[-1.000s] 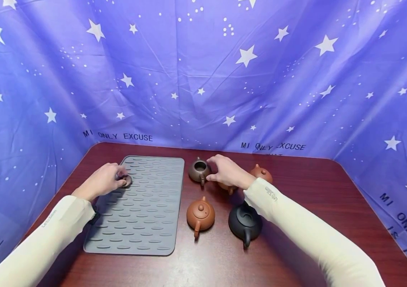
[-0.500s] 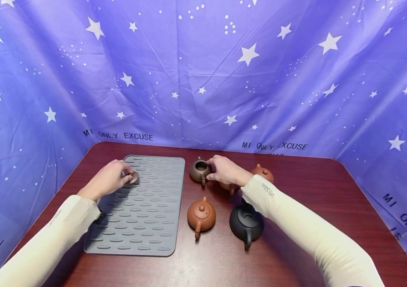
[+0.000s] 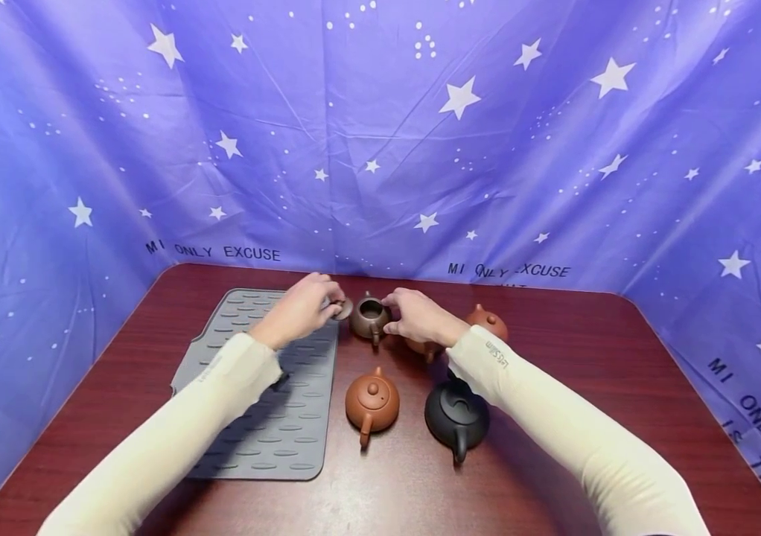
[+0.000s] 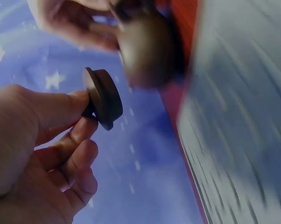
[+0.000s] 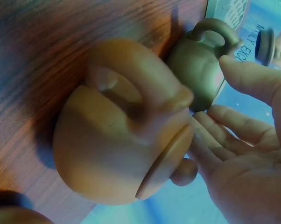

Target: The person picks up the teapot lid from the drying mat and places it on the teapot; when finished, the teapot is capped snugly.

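Observation:
In the head view, my left hand (image 3: 300,307) pinches a small dark brown teapot lid (image 3: 343,310) between thumb and fingertips. Its disc and inner collar face away from the palm in the left wrist view, where the lid (image 4: 104,99) shows edge-on. Just right of the lid stands the brown teapot (image 3: 363,326), its mouth uncovered. My right hand (image 3: 418,316) holds that pot from its right side; the right wrist view puts the thumb near the handle and the fingertips at the body. Below the right wrist, an orange-brown teapot (image 5: 108,149) is partly hidden in the head view.
A grey ridged mat (image 3: 287,447) lies on the left, under the left forearm. Nearer on the red-brown table (image 3: 380,499) are an orange teapot (image 3: 372,403) and a black one (image 3: 456,424). Another orange teapot (image 3: 490,321) stands back right. A starry blue curtain (image 3: 380,134) surrounds the table.
My left hand has lifted the lid off the mat's far left and carried it right, beside the brown teapot. The right hand has stayed at the pot.

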Motion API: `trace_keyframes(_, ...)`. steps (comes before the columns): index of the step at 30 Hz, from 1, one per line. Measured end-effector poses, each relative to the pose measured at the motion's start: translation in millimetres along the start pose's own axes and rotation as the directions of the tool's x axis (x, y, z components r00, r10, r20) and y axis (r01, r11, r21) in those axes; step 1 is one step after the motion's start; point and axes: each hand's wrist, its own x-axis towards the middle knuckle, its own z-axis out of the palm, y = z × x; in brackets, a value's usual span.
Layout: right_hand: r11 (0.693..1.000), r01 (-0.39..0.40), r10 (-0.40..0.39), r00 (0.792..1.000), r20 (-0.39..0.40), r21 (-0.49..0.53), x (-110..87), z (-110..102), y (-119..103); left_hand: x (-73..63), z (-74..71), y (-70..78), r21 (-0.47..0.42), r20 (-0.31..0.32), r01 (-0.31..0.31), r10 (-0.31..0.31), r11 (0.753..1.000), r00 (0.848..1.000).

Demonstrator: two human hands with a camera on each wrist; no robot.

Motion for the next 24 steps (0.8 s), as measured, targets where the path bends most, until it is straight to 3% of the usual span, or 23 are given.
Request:
trace_keyframes(5,0.999,-0.020,0.020,1.000,-0.001,0.037,0.2,-1.0,-2.7,24.0,17.0,17.1,-0.002,0.035,0.030,-0.029,1.000,0.999)
trace_keyframes(10,0.999,-0.036,0.035,0.999,0.025,0.040,1.3,0.5,-6.4,35.9,26.5,21.5,0.033,0.106,0.104,-0.107,0.994,0.989)
trace_keyframes(20,0.995,-0.079,0.077,0.996,0.047,0.056,3.1,4.5,-11.0,35.3,29.9,14.8,0.063,0.165,0.144,-0.153,0.988,0.974)
trace_keyframes(24,0.997,-0.056,0.054,0.998,0.032,0.058,-0.9,-1.7,-12.5,31.7,32.9,8.7,0.061,0.163,0.158,-0.166,0.986,0.972)
